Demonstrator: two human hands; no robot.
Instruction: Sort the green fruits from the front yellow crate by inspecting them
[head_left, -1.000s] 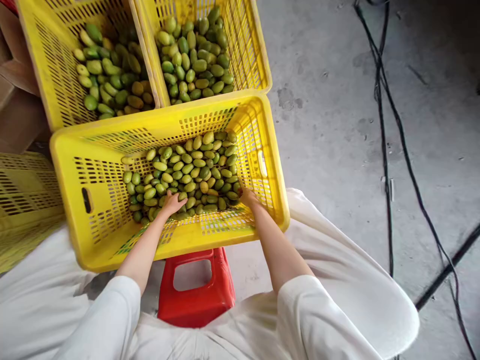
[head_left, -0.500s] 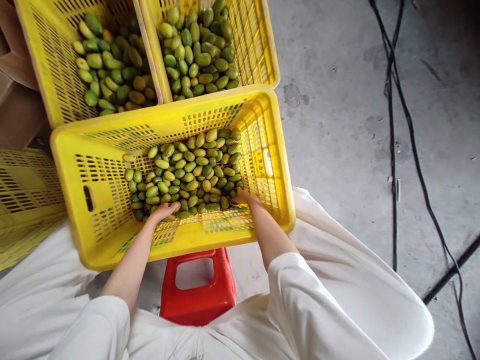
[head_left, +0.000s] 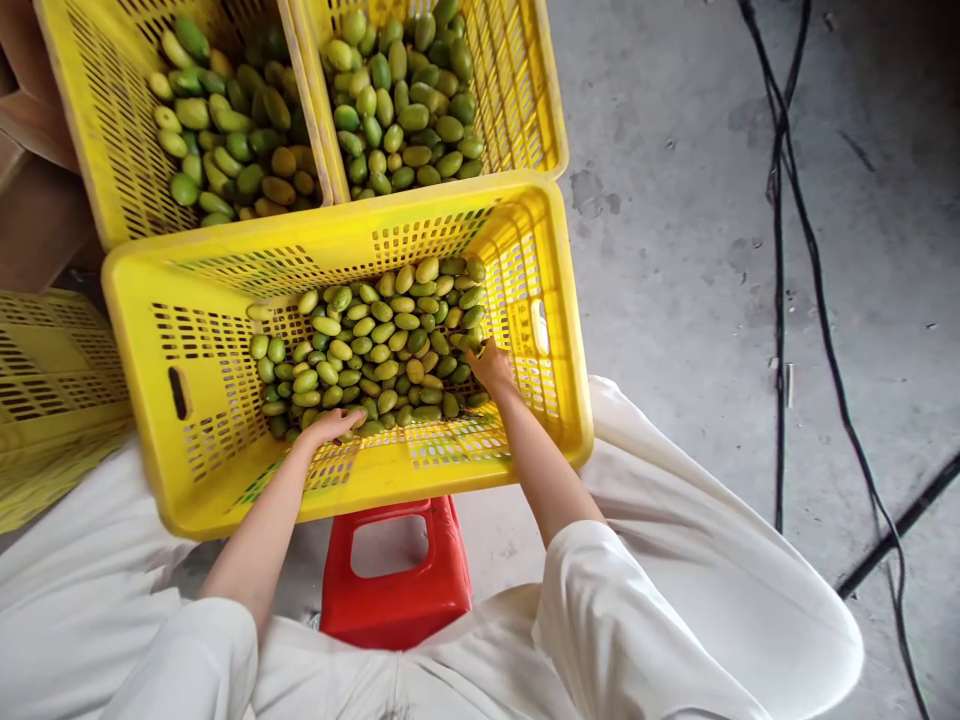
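A yellow plastic crate (head_left: 161,420) stands in front of me with a layer of small oval green and yellowish fruits (head_left: 390,345) on its floor. At the near edge of the layer, my left hand (head_left: 334,426) lies low among the fruits, thumb stretched out and the other fingers partly hidden. My right hand (head_left: 493,368) reaches to the right end of the layer, touching the fruits there. Its thumb and fingers are apart, with the fingertips partly out of sight. No fruit is lifted in either hand.
Behind stand two more yellow crates, the left one (head_left: 90,120) and the right one (head_left: 525,90), both holding larger green fruits. Another yellow crate (head_left: 52,350) is at far left, by brown cardboard (head_left: 45,215). A red stool (head_left: 397,605) sits between my legs; black cables (head_left: 825,330) cross the floor.
My right hand has moved a little away from me along the crate's right end. My left hand has shifted only slightly. The fruits lie almost as before.
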